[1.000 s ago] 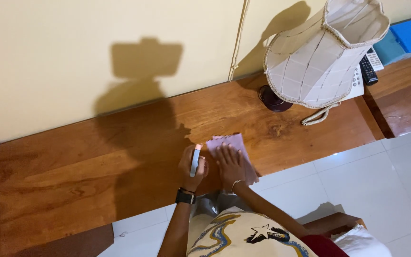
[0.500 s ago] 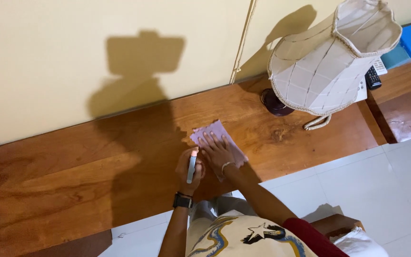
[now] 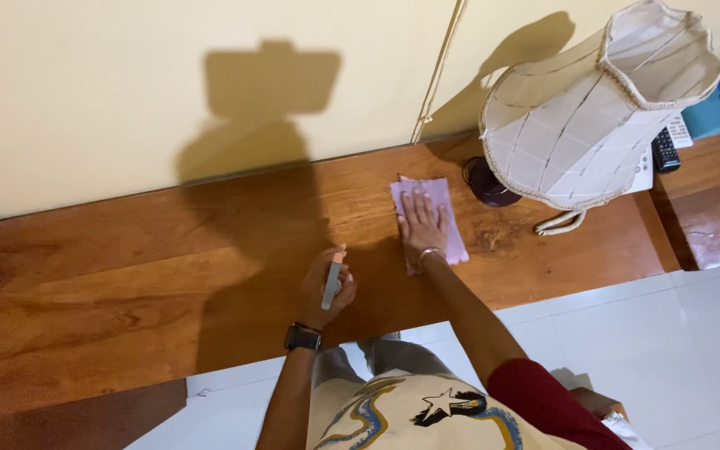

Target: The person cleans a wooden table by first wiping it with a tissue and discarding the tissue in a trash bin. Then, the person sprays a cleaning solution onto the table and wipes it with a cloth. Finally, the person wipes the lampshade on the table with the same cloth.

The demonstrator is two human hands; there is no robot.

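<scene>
The right hand (image 3: pixel 421 223) lies flat, fingers spread, pressed on a pink cloth (image 3: pixel 428 218) — the cloth sits under the palm on the wooden counter (image 3: pixel 127 275), just left of the lamp base (image 3: pixel 488 182). The left hand (image 3: pixel 327 287) is clenched around a small spray bottle (image 3: pixel 332 280), held above the counter, near the cloth's left. One cloth, one bottle, one lamp — the cloth is pale pink, rectangular, spread flat.

Room: wooden table (image 3: pixel 127 275) against cream wall (image 3: pixel 127 100).
White tiled floor (image 3: pixel 693 333) below; cream-shaded lamp (image 3: pixel 593 125) at the table's right end, hard shadows on wall.
</scene>
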